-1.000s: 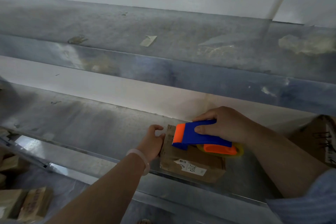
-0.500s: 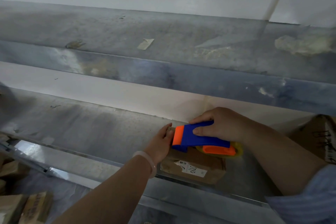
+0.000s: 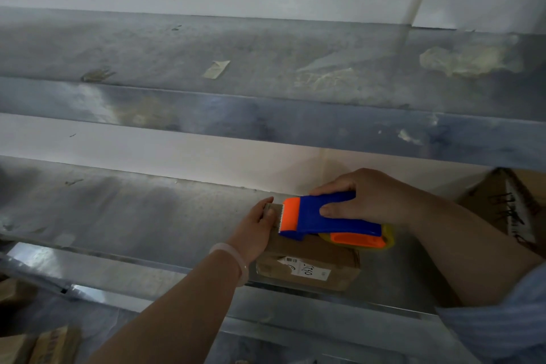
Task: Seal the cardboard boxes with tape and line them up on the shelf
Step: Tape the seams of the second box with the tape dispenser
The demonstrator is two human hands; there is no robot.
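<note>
Item one: my right hand [image 3: 375,198], closed around the blue-and-orange tape dispenser [image 3: 328,223], thumb pressed on its blue side, fingers wrapped over the top. The dispenser lay on top of the small cardboard box [image 3: 310,266], its toothed orange end pointing left.

Item two: my left hand [image 3: 254,230], flat and mostly open against the box's left end, fingertips just beside the dispenser's teeth, gripping nothing. A pale bracelet [image 3: 233,260] sat on that wrist. Whether tape ran under my fingertips I could not tell; the spot was dim.

Item three: the small box itself, resting on the lower metal shelf [image 3: 133,216] near its front edge, a white label [image 3: 307,269] with handwritten digits on the side facing me.

Item four: a larger cardboard box [image 3: 514,210] at the far right of the same shelf, well apart from the small one, partly behind my right forearm.

Item five: the upper shelf [image 3: 206,53], carrying scraps of old tape [image 3: 217,69] and a crumpled clear wad [image 3: 466,60].

Item six: more cartons [image 3: 44,346] below, at lower left.
</note>
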